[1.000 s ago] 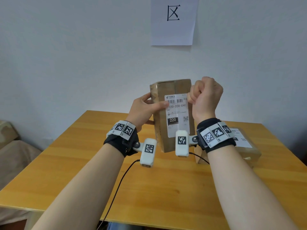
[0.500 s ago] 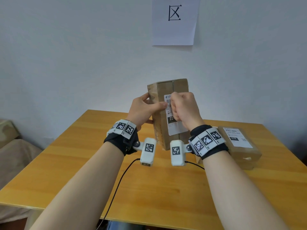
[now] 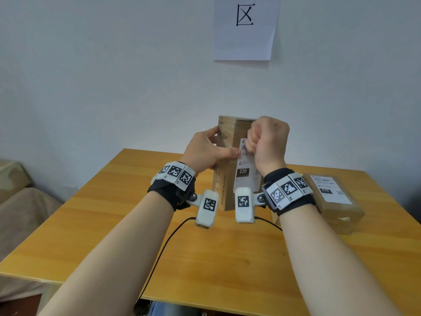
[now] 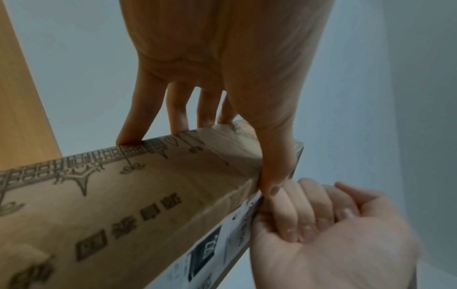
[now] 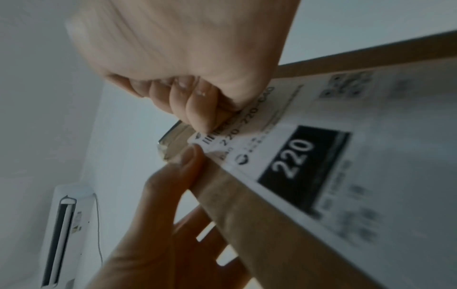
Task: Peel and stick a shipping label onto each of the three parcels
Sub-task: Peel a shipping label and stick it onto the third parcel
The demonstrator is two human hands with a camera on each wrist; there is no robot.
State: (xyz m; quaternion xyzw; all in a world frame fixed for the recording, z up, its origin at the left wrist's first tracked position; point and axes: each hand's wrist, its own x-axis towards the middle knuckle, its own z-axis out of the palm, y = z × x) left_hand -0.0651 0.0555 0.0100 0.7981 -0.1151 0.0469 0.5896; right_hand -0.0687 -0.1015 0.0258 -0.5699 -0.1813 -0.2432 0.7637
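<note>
A tall brown parcel (image 3: 224, 137) stands upright above the table's far middle. My left hand (image 3: 205, 151) grips its left edge, thumb on the front face and fingers behind, as the left wrist view of the parcel (image 4: 148, 195) shows. A white shipping label (image 3: 247, 179) marked 220 lies on the front face. My right hand (image 3: 267, 140) is curled into a fist and presses its knuckles on the label's top part. The right wrist view shows the label (image 5: 346, 156) flat under the fist (image 5: 185, 58). A second parcel (image 3: 337, 208) with its own label (image 3: 330, 189) lies flat at the right.
The wooden table (image 3: 114, 236) runs toward me, with a black cable (image 3: 164, 247) trailing across it from the wrist cameras. A white paper sheet (image 3: 245, 28) hangs on the wall behind. A beige cushion (image 3: 18, 201) sits off the table's left edge.
My right fist went from the parcel's upper right edge down onto the label's middle, then back up to the label's top. The left hand kept its hold.
</note>
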